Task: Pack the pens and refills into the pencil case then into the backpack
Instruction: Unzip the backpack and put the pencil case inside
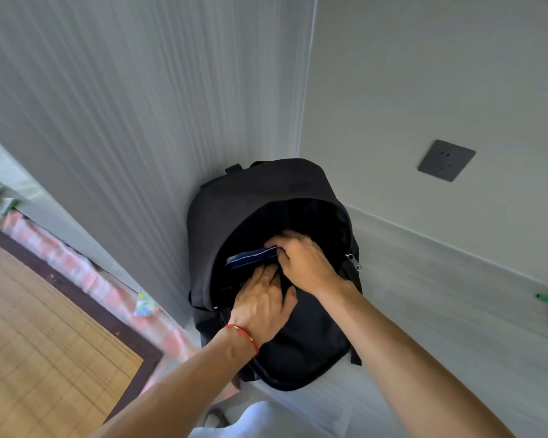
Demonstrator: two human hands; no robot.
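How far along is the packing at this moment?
Nearly finished. No loose pens or refills are visible, so the case-filling seems done. In hand: the right hand grips the blue pencil case at the open mouth of the black backpack, while the left hand presses at the opening's front edge. Left: push the case fully inside; the zipper is open.

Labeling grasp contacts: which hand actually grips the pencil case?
The right hand: its fingers curl round the end of the blue pencil case inside the open black backpack. The left hand, with the red bracelet, only reaches in below it.
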